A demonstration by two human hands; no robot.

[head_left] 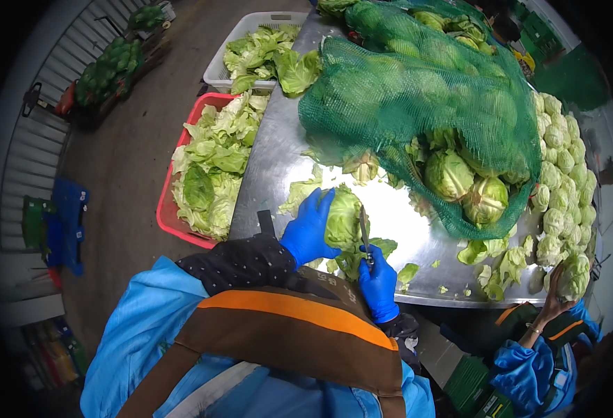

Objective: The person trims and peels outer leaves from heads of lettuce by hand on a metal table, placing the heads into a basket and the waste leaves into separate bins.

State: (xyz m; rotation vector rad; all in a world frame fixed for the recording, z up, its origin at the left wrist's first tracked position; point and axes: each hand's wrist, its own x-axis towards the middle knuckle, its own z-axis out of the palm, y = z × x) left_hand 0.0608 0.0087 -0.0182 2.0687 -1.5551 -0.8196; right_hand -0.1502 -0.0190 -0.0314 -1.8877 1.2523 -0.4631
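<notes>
A green cabbage head (pixel 342 217) rests on the steel table in front of me. My left hand (pixel 310 230), in a blue glove, is wrapped round its left side, thumb below and fingers on top. In my blue-gloved right hand (pixel 377 279) is a knife (pixel 364 230), its blade pointing away from me along the right side of the cabbage. The fingers are closed on the handle. Loose dark green leaves (pixel 383 246) lie just beneath the blade, and paler leaf scraps (pixel 299 195) lie behind my left hand.
A large green net sack (pixel 418 90) of cabbages covers the far table (pixel 278 139), its mouth open toward me. Left stand a red crate (pixel 165 202) and a white crate (pixel 217 70), both holding leaves. Trimmed cabbages (pixel 561 174) are piled right, where a co-worker's hand (pixel 552 306) holds one.
</notes>
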